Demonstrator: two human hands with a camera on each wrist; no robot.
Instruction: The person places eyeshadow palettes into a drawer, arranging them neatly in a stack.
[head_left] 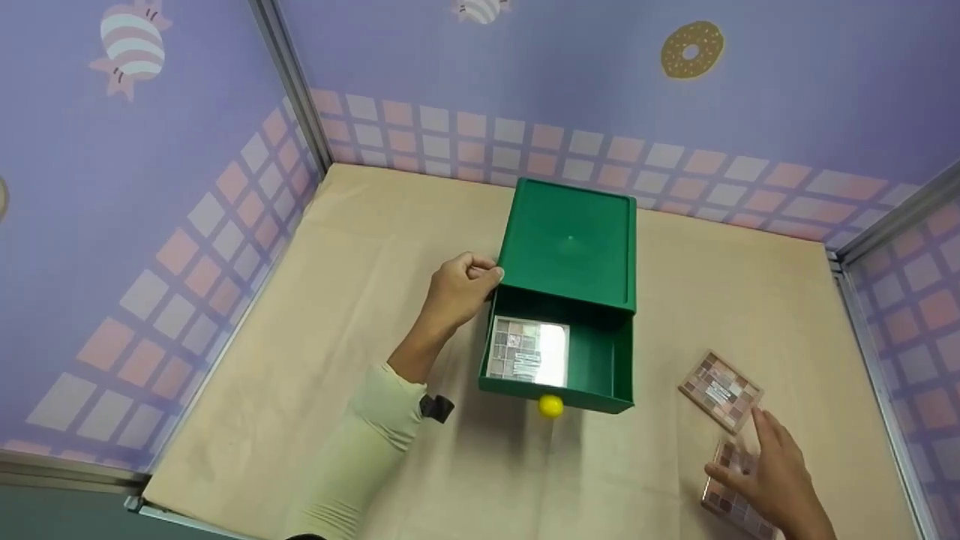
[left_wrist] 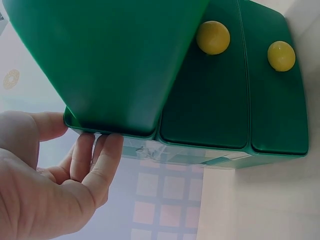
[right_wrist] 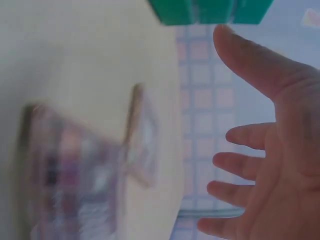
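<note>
A green drawer cabinet (head_left: 574, 240) stands on the table with its top drawer (head_left: 596, 401) pulled out. My left hand (head_left: 461, 289) grips its upper left front corner; in the left wrist view the thumb lies on the top edge and the fingers (left_wrist: 102, 165) against the side. Inside the drawer, on the left, lies an eyeshadow palette (head_left: 517, 351) with a shiny cover. On the right, my right hand (head_left: 780, 476) hovers with spread fingers over a second palette (head_left: 724, 499), partly hiding it. A third palette (head_left: 721, 391) lies just beyond its fingertips.
A yellow knob (head_left: 550, 406) sticks out from the drawer front. Two lower drawers are closed, with yellow knobs (left_wrist: 213, 37) of their own. Patterned panels (head_left: 465, 67) wall in the back and sides of the cloth-covered table (head_left: 360, 255).
</note>
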